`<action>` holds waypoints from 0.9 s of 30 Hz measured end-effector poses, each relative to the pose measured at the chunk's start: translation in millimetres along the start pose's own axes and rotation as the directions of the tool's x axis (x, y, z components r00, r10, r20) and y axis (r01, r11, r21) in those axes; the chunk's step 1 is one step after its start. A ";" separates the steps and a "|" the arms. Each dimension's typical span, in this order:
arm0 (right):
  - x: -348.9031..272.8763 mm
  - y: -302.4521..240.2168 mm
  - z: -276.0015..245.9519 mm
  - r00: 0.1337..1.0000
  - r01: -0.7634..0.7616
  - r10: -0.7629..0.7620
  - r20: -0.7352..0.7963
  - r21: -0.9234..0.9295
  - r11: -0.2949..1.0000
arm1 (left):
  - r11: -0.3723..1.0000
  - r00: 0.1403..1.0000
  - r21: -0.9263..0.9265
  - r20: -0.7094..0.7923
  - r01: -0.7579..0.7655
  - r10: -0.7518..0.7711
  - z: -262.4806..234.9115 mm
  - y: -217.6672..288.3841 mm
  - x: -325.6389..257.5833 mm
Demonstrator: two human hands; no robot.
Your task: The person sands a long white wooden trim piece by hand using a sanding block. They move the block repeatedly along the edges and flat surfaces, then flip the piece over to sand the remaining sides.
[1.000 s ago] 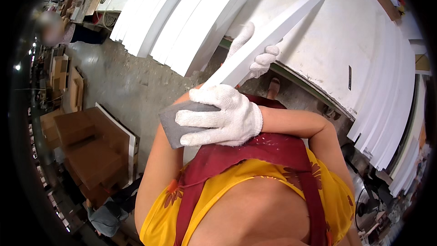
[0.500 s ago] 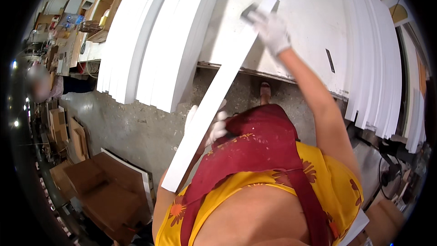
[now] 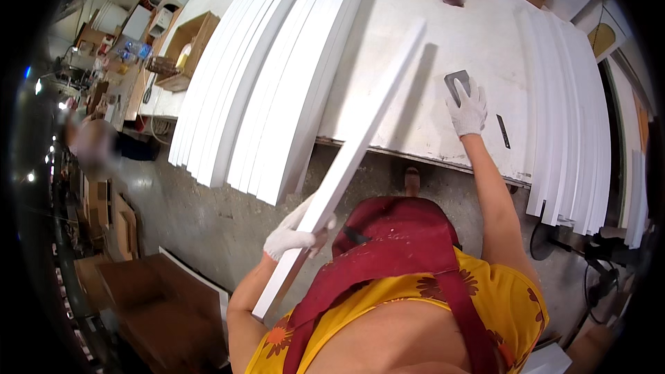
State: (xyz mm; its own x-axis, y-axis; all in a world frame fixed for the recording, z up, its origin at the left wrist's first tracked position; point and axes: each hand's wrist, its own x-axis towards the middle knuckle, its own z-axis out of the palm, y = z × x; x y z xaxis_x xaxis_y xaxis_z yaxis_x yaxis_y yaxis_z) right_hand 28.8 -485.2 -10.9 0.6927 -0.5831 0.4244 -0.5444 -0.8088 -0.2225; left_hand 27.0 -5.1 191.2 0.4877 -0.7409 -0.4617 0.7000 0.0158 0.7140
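My left hand (image 3: 298, 232), in a white knit glove, is wrapped round a long white board strip (image 3: 360, 142). The strip slants from beside my left forearm up over the worktable (image 3: 388, 7), turned so a narrow edge shows. At the table's right half my right hand (image 3: 471, 112), gloved as well, has its fingers on a flat grey block (image 3: 456, 83) that looks like a sanding block. Just right of that hand lies a thin black strip (image 3: 502, 131), apart from it.
Stacked long white strips (image 3: 277, 97) overhang the table's front edge on the left; more strips (image 3: 564, 118) lie on the right. A wooden box (image 3: 190, 52) stands far left. Brown cardboard (image 3: 152, 298) is on the floor at lower left. A person (image 3: 97, 142) is at the left.
My right hand has moved with the grey block off the strip's far end, rightward to the tabletop. My left hand now wraps the strip, which has turned from its broad face to an edge.
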 end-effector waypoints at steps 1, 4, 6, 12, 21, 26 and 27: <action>-1.9 -2.0 -0.8 0.999 -0.015 0.017 -0.042 0.060 0.998 | 0.997 0.998 0.055 -0.036 -0.051 0.053 -2.0 5.1 -3.1; 1.6 -10.5 -2.9 0.999 -0.035 0.035 0.018 0.009 0.999 | 0.968 0.956 0.106 -0.162 -0.230 0.245 -5.2 18.9 -5.7; 0.0 -16.7 -11.2 1.000 -0.023 0.023 0.013 -0.032 0.999 | 0.961 0.959 -0.047 -0.091 -0.273 0.268 -14.4 29.8 -5.4; -1.1 -11.2 -15.4 0.995 0.014 -0.019 -0.098 -0.043 0.999 | 0.798 0.906 -0.569 0.206 -0.197 0.371 -34.0 22.9 16.8; 26.8 -70.8 -37.6 0.979 0.205 -0.175 -0.108 0.467 0.860 | 0.551 0.781 -0.814 0.463 0.186 0.420 22.2 16.0 76.8; 83.8 -154.4 -99.7 0.745 -0.665 -0.601 0.289 0.375 -0.645 | 0.594 0.666 -0.726 0.637 0.348 0.389 64.4 19.7 131.1; 97.3 -166.5 -126.3 0.735 -0.678 -0.597 0.321 0.336 -0.654 | 0.584 0.652 -0.718 0.655 0.380 0.381 71.8 19.0 136.8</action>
State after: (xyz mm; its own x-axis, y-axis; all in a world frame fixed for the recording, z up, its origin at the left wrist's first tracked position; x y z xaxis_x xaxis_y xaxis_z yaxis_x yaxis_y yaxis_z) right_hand 127.1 -397.5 178.3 0.9862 0.0289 0.1629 0.0459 0.8981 -0.4373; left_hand 69.6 -154.3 179.5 0.2429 -0.9172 0.3158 0.9683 0.2094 -0.1365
